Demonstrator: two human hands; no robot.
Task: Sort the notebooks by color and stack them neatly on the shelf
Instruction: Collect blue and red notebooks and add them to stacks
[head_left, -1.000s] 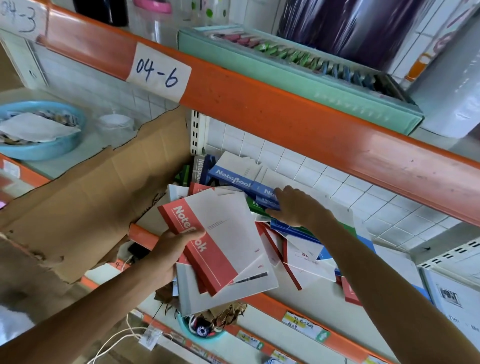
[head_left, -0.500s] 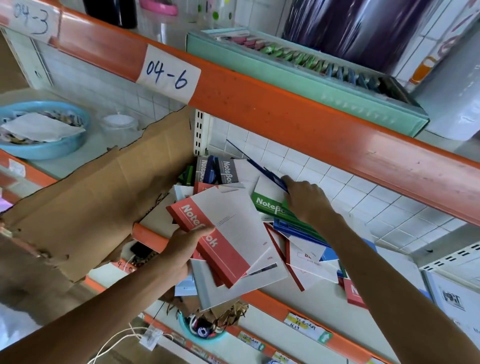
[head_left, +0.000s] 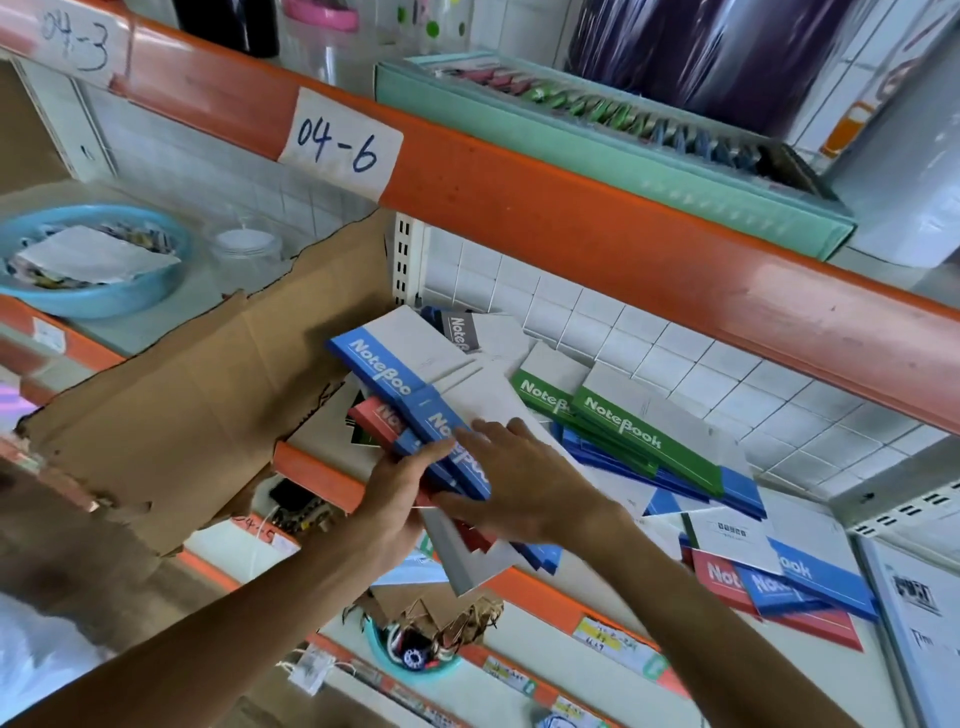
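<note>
Two hands on one fanned bundle of blue-spined and red-spined "NoteBook" notebooks (head_left: 415, 410) at front edge of orange-edged metal shelf (head_left: 545, 579). Left hand (head_left: 397, 499) curled round bundle's lower left edge from beneath, thumb on top. Right hand (head_left: 519, 480) laid flat on white covers, fingers spread, pressing down. Right of grip: two green-spined "NoteBook" notebooks (head_left: 639, 436) atop slanted pile of blue notebooks (head_left: 649, 475). Further right and nearer: red and blue "Note…" notebooks (head_left: 779, 592) lying flat, text partly covered. Behind grip: grey-spined "Note…" notebook (head_left: 460, 332) against white tiles. Left of grip: torn brown cardboard sheet (head_left: 208, 395), crowding bundle's left side. Above grip: white paper tag "04-6" (head_left: 340, 143) on orange beam, "04-3" tag (head_left: 78, 41) far left. Upper left: blue plastic bowl (head_left: 93, 296) holding paper and mixed small items, contents unclear. Below grip: small teal cup (head_left: 415, 662) of clips and odds. Price labels on lower edge unreadable.
</note>
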